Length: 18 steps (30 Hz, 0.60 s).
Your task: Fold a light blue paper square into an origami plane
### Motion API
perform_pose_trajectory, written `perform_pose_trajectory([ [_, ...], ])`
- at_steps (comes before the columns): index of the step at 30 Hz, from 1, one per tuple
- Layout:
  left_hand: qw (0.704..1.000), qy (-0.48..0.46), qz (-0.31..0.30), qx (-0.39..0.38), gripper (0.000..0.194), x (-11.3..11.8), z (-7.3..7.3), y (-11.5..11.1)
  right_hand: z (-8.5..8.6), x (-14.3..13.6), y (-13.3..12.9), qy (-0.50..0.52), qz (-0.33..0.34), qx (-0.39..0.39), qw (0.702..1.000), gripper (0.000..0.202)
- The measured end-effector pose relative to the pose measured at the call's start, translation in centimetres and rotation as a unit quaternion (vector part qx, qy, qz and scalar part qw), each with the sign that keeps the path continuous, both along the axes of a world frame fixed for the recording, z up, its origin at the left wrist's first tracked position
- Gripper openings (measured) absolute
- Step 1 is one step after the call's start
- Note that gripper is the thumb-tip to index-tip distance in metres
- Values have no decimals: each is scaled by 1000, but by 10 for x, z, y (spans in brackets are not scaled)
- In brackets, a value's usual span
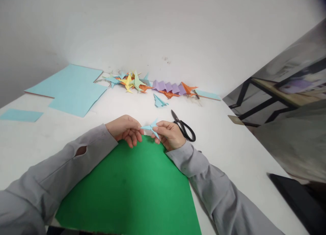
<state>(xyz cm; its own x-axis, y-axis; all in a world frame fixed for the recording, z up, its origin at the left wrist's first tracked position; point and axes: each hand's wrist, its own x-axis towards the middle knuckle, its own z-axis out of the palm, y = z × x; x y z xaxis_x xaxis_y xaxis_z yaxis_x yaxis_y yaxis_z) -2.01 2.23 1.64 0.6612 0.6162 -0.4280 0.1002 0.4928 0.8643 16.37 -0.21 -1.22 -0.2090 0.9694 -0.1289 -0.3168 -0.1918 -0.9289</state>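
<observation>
A small light-blue folded paper figure (pixel 150 127) with pointed ends is held between both hands, above the far edge of a green sheet (pixel 127 187). My left hand (pixel 127 129) pinches its left tip between thumb and index finger, the other fingers curled below. On the other side my right hand (pixel 170 133) grips the figure's right part with thumb and fingers. Black-handled scissors (pixel 184 126) lie just beyond my right hand. Another light-blue folded piece (pixel 160 101) rests farther back on the white table (pixel 114 107).
Yellow, green, blue and orange folded figures (pixel 131 82) are heaped by the wall, beside a purple pleated strip (pixel 169 87). Large light-blue sheets (pixel 73 88) and a smaller piece (pixel 21 115) lie at left. A black flat object (pixel 292 197) sits at the right edge.
</observation>
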Motion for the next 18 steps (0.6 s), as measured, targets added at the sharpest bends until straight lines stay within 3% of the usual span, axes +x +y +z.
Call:
perform_pose_trajectory([
  [8, 1000, 5, 0, -4, 15, 2, 1, 0, 7, -2, -2, 1, -10, -16, 1000, 23],
  [14, 990, 40, 63, 121, 16, 6, 1, -4, 7, -2, 0, -1, -12, -23, 1000, 25],
  [18, 981, 16, 86, 171, 19, 8, -2, -5, 8, -2, 0, -1, -17, -29, 999, 29],
])
